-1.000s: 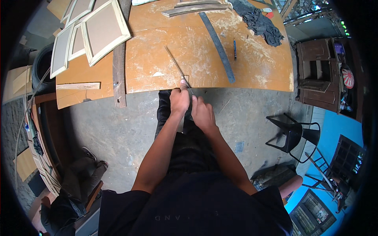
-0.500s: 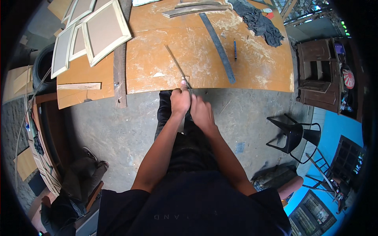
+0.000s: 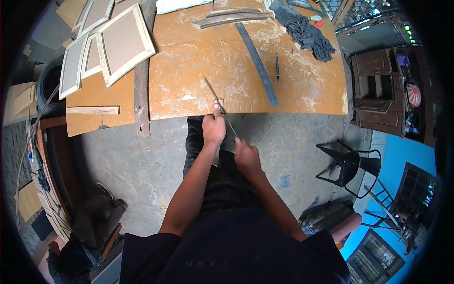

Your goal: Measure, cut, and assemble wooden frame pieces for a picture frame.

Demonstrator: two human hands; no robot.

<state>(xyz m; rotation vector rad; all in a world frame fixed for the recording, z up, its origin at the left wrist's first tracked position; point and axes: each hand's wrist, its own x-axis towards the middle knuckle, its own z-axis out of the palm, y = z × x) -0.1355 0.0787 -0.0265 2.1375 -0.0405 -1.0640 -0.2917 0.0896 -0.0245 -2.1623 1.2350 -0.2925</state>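
Observation:
At the table's front edge, my left hand [image 3: 214,128] is closed around a narrow pale wooden strip [image 3: 216,159], thumb pointing forward along it. The strip's far end rests on the tabletop, and its near end shows below the hand. My right hand [image 3: 247,155] is lower and to the right, in a fist around the near end of a long thin blade [image 3: 229,122], which looks like a hand saw seen edge-on. Its handle is hidden in the fist. The blade slants up and left past my left thumb, crossing the strip, with its tip [image 3: 206,80] over the tabletop.
On the orange table [image 3: 179,61] lie wooden frames [image 3: 127,45], a dark flat bar [image 3: 256,66], a blue pen [image 3: 277,66], wood strips [image 3: 231,19] and dark cloth [image 3: 302,31]. A black chair [image 3: 347,165] stands right. Another person's legs [image 3: 101,213] show lower left.
My right hand has drawn back toward my body, away from my left hand, pulling the blade with it. My left hand stays on the strip. The whole view has shifted slightly.

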